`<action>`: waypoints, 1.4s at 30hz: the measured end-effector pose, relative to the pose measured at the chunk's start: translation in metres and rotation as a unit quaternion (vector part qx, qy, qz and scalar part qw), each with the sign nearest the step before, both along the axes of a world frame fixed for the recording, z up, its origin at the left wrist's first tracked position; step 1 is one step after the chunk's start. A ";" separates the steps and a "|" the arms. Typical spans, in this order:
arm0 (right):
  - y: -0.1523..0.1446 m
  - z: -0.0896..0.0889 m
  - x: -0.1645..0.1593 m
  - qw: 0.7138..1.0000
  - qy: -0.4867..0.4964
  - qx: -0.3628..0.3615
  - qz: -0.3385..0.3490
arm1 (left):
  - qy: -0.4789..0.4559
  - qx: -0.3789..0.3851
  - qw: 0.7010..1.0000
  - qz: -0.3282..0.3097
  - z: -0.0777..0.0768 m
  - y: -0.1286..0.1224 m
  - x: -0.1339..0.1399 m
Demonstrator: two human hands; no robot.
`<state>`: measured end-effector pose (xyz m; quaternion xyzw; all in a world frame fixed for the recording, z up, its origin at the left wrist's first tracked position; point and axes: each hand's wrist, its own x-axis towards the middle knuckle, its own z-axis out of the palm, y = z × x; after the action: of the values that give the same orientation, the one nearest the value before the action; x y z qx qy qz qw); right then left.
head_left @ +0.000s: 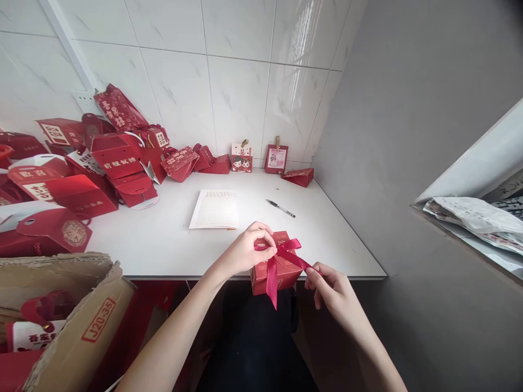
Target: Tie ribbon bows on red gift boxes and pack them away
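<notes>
A small red gift box (288,276) with gold print sits at the table's front edge, partly overhanging it. On its top is a bow of shiny crimson ribbon (272,277), one tail hanging down the front. My left hand (255,247) pinches the ribbon at the left of the knot, its fingers closed and covering part of the lid. To the right, my right hand (330,286) grips the other ribbon tail between thumb and fingers, and that tail runs taut from the knot.
Behind the box lie an open notebook (214,212) and a black pen (280,208). Many red boxes (122,155) are heaped at the left; a few small ones (242,159) stand along the tiled wall. A cardboard carton (93,321) is at lower left, a shelf with papers (478,223) at right.
</notes>
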<state>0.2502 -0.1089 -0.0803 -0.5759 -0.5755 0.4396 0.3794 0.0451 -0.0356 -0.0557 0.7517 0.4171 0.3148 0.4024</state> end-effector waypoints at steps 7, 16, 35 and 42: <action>-0.004 0.002 -0.001 1.000 0.021 -0.002 0.008 | 0.006 0.013 1.000 0.002 0.000 0.000 0.001; -0.003 -0.010 -0.004 0.984 0.160 0.039 -0.063 | 0.003 0.033 0.999 0.003 0.002 -0.003 0.004; -0.029 -0.028 -0.041 0.987 0.154 0.007 0.055 | -0.013 0.054 0.998 -0.001 -0.001 -0.002 0.005; -0.017 -0.016 -0.060 0.988 0.147 0.030 0.047 | 0.054 0.104 0.992 0.050 0.006 -0.012 0.008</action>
<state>0.1905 -0.1261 -0.0959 -0.4658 -0.5532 0.5188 0.4560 0.0534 -0.0476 -0.0500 0.7834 0.4403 0.3356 0.2826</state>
